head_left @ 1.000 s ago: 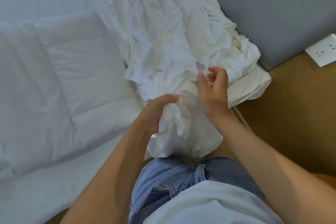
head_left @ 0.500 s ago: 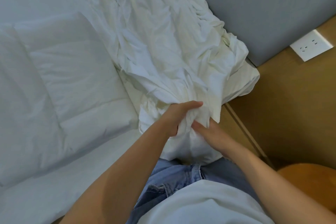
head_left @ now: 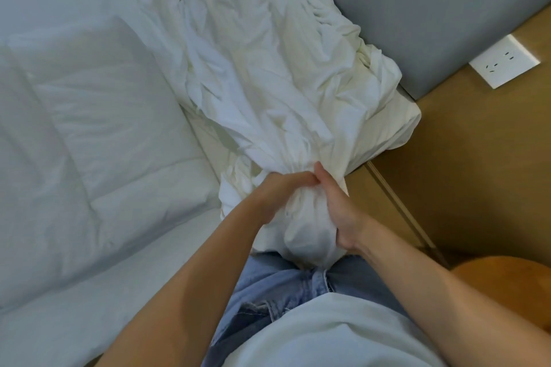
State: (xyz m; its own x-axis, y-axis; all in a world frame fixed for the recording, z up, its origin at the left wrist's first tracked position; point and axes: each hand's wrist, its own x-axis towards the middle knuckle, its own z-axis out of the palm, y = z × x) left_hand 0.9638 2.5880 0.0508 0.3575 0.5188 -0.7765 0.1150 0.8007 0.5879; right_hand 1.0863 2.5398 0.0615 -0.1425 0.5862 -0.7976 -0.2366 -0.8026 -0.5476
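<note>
You're bunching the white sheet [head_left: 268, 77] at the bed [head_left: 74, 301] edge, left hand [head_left: 278, 192] and right hand [head_left: 343, 213] both in closed grip around it; next, draw more cloth in

head-worn view, looking steeply down (close-up)

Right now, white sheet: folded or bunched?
Bunched: left hand and right hand grip a gathered wad of the white sheet; the rest lies crumpled.
</note>
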